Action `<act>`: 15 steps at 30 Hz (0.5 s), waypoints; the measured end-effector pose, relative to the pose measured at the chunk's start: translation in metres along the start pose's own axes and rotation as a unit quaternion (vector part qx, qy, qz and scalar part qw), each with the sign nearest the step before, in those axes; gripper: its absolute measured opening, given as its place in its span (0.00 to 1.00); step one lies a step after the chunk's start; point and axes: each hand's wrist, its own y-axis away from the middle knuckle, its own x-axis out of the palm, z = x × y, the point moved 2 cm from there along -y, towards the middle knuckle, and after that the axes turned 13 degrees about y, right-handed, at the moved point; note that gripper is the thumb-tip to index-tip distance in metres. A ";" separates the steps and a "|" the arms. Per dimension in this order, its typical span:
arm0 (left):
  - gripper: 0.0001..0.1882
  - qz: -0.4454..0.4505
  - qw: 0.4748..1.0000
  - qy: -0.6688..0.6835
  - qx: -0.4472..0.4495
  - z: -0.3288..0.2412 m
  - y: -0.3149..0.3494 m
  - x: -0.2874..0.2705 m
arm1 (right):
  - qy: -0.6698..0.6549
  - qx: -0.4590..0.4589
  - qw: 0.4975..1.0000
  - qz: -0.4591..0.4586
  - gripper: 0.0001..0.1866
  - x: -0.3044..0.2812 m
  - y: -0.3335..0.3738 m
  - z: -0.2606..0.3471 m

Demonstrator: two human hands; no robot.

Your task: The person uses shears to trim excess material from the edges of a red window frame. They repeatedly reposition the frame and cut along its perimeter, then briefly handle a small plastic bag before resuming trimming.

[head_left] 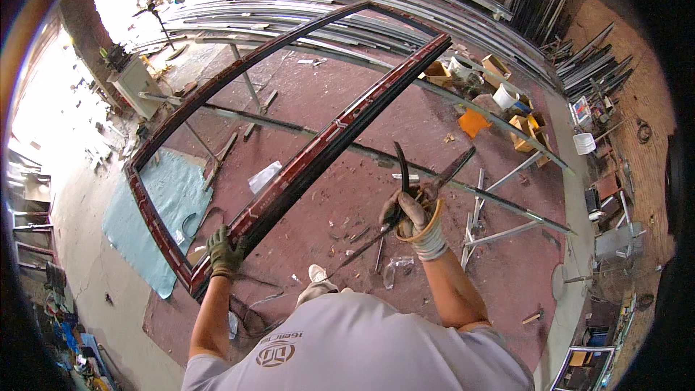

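A large rectangular window or door frame [311, 141], dark with reddish-brown film on its faces, rests across metal trestle bars. My left hand [226, 252], in a dark green work glove, grips the frame's near long bar close to its left corner. To the right of the frame, my right hand [416, 219], in a pale glove with a yellow cuff, is closed around a long black strip [400, 165] that looks like rubber gasket. Its ends stick up past the fingers, and a length trails down left toward the floor. The fingers partly hide how it is folded.
Under the frame run support rails [499, 206] with slanted legs. A light blue sheet [161, 210] lies on the floor at left. White buckets [507, 95], wooden boxes and an orange cloth [474, 123] stand at right. Long metal profiles [239, 14] cover the floor at the back.
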 end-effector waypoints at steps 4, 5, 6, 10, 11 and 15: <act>0.30 -0.017 0.998 0.043 0.044 -0.042 -0.044 0.030 | -0.148 0.007 0.988 -0.044 0.14 0.004 -0.074 0.018; 0.30 0.008 0.998 0.058 0.028 -0.051 -0.056 0.038 | 0.007 -0.063 0.997 -0.054 0.15 0.003 -0.093 0.013; 0.31 0.015 0.997 0.068 0.031 -0.061 -0.067 0.045 | 0.215 -0.165 0.957 -0.104 0.16 0.004 -0.110 0.005; 0.32 0.023 0.998 0.061 0.025 -0.091 -0.092 0.062 | 0.254 0.060 0.965 0.004 0.18 0.017 -0.147 -0.061; 0.34 0.032 0.998 0.048 0.016 -0.095 -0.096 0.064 | 0.259 0.149 0.954 0.037 0.18 0.018 -0.154 -0.077; 0.35 0.037 0.997 0.063 0.008 -0.107 -0.104 0.062 | 0.293 0.101 0.949 0.063 0.19 0.016 -0.189 -0.120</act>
